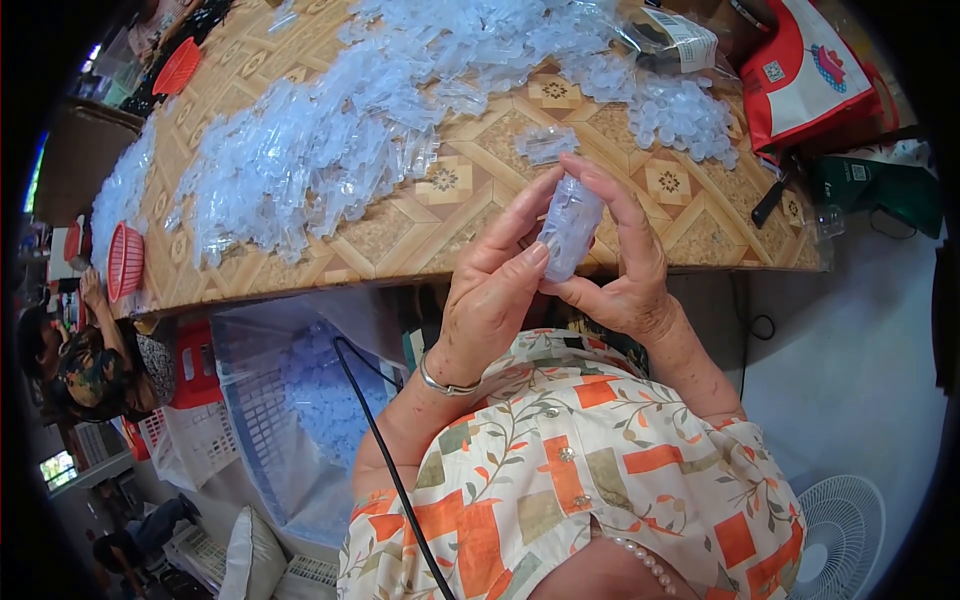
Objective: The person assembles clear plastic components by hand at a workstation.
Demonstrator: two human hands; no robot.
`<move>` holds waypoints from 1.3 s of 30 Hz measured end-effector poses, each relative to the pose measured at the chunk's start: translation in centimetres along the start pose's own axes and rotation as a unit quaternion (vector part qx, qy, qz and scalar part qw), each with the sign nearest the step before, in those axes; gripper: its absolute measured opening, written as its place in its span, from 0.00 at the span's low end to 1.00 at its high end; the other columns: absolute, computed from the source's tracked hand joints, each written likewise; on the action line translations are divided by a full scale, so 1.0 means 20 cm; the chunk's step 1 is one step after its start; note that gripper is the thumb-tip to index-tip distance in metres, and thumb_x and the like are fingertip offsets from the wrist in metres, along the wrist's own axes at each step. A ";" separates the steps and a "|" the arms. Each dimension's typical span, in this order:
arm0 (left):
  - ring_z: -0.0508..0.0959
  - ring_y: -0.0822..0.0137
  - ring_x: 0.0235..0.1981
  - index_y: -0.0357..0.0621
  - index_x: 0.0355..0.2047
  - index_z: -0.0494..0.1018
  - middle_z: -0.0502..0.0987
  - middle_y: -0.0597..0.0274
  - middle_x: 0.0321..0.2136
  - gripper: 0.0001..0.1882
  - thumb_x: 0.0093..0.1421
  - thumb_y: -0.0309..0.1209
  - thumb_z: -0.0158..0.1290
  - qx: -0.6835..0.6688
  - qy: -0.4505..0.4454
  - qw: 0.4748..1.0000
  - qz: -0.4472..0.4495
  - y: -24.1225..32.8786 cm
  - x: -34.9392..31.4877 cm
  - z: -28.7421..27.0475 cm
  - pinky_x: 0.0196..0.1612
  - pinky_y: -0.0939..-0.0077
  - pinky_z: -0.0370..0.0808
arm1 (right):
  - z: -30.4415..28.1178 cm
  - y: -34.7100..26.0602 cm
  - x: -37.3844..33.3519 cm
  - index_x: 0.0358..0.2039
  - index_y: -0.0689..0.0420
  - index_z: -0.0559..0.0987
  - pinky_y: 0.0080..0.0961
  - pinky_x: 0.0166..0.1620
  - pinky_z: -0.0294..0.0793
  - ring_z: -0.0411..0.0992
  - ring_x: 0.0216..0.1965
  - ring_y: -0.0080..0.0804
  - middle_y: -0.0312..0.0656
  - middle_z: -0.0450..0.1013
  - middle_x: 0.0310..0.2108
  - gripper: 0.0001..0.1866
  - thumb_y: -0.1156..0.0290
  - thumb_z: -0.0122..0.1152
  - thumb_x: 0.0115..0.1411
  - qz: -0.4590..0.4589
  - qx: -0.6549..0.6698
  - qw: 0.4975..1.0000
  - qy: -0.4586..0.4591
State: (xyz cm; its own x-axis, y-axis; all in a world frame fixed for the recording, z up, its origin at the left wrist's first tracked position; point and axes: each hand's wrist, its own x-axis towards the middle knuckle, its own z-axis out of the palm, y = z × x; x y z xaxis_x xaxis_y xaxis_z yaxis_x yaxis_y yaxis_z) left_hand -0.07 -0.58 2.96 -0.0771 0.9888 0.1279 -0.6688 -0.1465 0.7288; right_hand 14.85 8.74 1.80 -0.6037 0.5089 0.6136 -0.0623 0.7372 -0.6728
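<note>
Above the near edge of the table (440,235), a translucent plastic cylinder-shaped piece (573,228) is held between my two hands. The fingers and thumb of my left hand (497,275) close on its left side, the thumb pressing its face. My right hand (628,268) curves around the right side, its thumb near the lower end and fingertips at the top. Whether it is one piece or several packed together, I cannot tell. Just beyond my fingertips lie a few clear plastic pieces (546,144). A large heap of clear slender pieces (310,150) spreads to the left.
Small round translucent pieces (680,118) lie at the right, near a red-and-white bag (805,85) and a black-handled tool (770,203). Red baskets (125,262) line the left. A plastic-lined crate (255,400) stands below; a fan (840,535) is at lower right. Another person (95,360) sits left.
</note>
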 end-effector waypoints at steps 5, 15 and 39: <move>0.66 0.64 0.65 0.33 0.71 0.53 0.62 0.53 0.68 0.33 0.68 0.25 0.47 0.005 -0.016 1.000 -0.012 0.02 -0.01 -0.01 0.66 0.68 0.63 | -0.01 0.01 -0.02 0.68 0.56 0.59 0.43 0.69 0.58 0.61 0.69 0.50 0.58 0.62 0.67 0.52 0.69 0.81 0.46 0.006 0.072 0.997 -0.010; 0.69 0.67 0.61 0.34 0.71 0.54 0.64 0.53 0.66 0.32 0.68 0.25 0.47 0.052 -0.015 0.999 0.004 0.01 -0.01 0.00 0.62 0.70 0.67 | 0.01 -0.01 -0.01 0.65 0.58 0.63 0.42 0.66 0.66 0.66 0.65 0.49 0.55 0.66 0.64 0.47 0.73 0.80 0.46 -0.002 0.036 0.999 0.034; 0.71 0.65 0.61 0.34 0.69 0.60 0.63 0.55 0.66 0.30 0.66 0.21 0.52 0.001 -0.036 0.999 -0.031 0.01 0.00 -0.06 0.62 0.71 0.68 | -0.01 0.03 -0.03 0.68 0.57 0.58 0.45 0.69 0.59 0.62 0.68 0.51 0.59 0.63 0.66 0.53 0.68 0.83 0.45 -0.005 0.069 0.998 -0.001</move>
State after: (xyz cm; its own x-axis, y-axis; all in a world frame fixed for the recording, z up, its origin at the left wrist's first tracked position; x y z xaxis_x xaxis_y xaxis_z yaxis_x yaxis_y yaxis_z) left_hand -1.05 -0.52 2.25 0.0179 0.9913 0.1305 -0.6685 -0.0852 0.7388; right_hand 15.39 8.94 1.05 -0.6040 0.5012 0.6197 -0.1774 0.6735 -0.7176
